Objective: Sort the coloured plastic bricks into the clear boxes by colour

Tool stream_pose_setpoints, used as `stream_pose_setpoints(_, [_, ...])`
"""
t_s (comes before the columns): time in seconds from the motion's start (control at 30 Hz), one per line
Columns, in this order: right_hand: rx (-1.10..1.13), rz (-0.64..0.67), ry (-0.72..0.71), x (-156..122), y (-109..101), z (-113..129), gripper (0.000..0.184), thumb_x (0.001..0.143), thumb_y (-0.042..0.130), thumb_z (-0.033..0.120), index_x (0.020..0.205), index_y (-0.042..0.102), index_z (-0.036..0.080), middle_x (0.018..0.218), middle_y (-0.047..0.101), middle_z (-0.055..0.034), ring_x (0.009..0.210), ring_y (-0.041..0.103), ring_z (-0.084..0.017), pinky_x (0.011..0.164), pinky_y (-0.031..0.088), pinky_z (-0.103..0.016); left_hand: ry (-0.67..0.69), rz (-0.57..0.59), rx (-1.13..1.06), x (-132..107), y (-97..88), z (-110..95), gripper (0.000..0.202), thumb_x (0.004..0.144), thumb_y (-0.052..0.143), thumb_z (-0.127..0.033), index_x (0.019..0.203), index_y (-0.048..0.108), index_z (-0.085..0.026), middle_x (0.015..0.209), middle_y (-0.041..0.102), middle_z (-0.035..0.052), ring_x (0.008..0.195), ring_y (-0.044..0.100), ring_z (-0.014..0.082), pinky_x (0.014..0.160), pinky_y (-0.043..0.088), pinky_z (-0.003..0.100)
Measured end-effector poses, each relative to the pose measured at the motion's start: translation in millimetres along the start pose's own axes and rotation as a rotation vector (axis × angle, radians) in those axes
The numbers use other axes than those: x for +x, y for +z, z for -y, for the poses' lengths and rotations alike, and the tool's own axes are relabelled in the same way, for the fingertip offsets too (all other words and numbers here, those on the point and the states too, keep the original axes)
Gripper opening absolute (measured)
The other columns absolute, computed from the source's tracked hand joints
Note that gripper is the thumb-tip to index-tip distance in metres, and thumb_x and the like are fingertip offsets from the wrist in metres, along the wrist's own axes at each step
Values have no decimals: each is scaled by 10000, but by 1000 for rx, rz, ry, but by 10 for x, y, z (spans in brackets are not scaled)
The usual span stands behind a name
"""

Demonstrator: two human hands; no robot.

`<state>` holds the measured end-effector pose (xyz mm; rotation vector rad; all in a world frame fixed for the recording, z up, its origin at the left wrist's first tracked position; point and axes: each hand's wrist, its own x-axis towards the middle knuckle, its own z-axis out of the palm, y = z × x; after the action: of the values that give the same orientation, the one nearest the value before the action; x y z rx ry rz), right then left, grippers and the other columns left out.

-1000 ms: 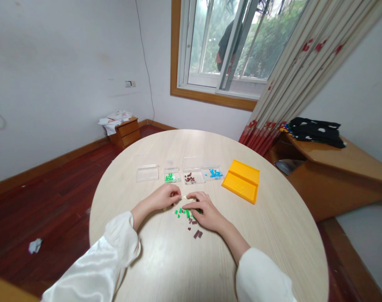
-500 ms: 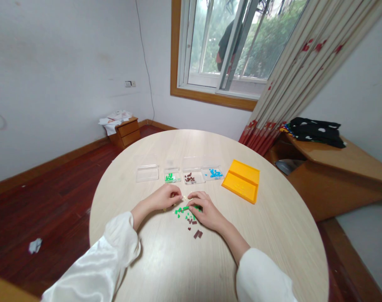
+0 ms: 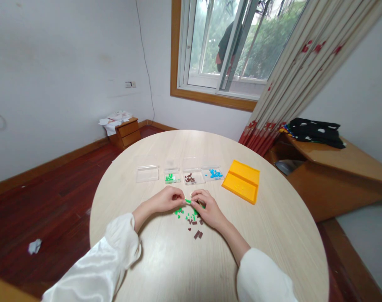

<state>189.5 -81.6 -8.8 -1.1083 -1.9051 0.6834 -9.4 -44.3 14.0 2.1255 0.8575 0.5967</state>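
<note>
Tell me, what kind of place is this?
It looks like a room in someone's home: there's a long curtain by the window, a little drawer cabinet, and a round table.

Room as I view it from remote post. White walls (image 3: 68,54), faintly stained; thin dark cable (image 3: 145,58) hanging near corner, wall plate (image 3: 130,84) to its left. Dark red plank floor (image 3: 8,222), brown skirting (image 3: 84,152), crumpled white scrap (image 3: 35,246). Sliding window (image 3: 203,50) in wooden surround (image 3: 213,99), foliage (image 3: 273,37) beyond; I note daylight entering there. Cream curtain (image 3: 298,58), red-patterned, beside it. Low drawer cabinet (image 3: 126,133) bearing white papers (image 3: 115,118). Round pale table (image 3: 178,264), glossy. At right, wooden desk (image 3: 342,180), black white-spotted cloth (image 3: 317,132) on top.
</note>
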Motion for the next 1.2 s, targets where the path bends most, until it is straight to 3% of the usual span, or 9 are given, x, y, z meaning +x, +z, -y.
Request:
stream_pose_setpoints(0.13, [8,7,-10,1,-2,20,87,811,571,233,754,634,215,939,589,-54,952,528,-190,862,416,-371,-5,-7,-30,0,6,1,268,768,601,-370,819,661,-114,545,471,-42,509,382,74,478,285,180])
stream_pose_setpoints(0.3, [18,-11,-6,4,-26,-4,98,808,565,229,777,659,222,944,589,-56,952,531,-185,864,421,-363,-16,-17,-52,7,33,22,218,784,548,-291,770,668,-111,566,524,-18,525,415,82,505,320,190])
stream_pose_setpoints(0.37, [15,-42,-1,9,-59,-47,119,811,550,229,794,668,225,940,591,-55,950,532,-184,873,419,-366,-52,-96,-55,19,24,48,203,772,542,-276,755,659,-111,556,516,-21,519,415,85,499,316,194])
stream_pose_setpoints(0.47, [-6,-75,24,16,-124,-124,115,786,554,215,768,667,220,930,588,-53,946,531,-186,884,413,-370,-107,-309,-36,40,-32,101,195,764,532,-273,739,646,-117,542,499,-26,513,411,89,501,309,205])
stream_pose_setpoints(0.57, [-30,-35,49,16,-175,-164,111,751,558,184,759,663,218,956,576,-49,967,525,-184,899,405,-365,-170,-496,-9,56,-110,168,184,752,535,-281,725,636,-129,505,463,-42,493,397,94,501,296,216])
stream_pose_setpoints(0.67, [-67,26,41,8,-194,-160,136,731,556,158,773,670,218,975,565,-46,986,515,-187,922,389,-376,-219,-586,52,59,-159,240,167,740,547,-286,698,627,-145,502,464,-45,496,402,102,509,291,222])
stream_pose_setpoints(1.2, [-112,46,50,1,-203,-112,118,736,579,188,812,670,189,960,555,-60,946,542,-183,867,431,-349,-325,-618,276,58,-168,361,140,741,527,-229,760,640,-149,531,503,-34,524,464,126,523,283,219])
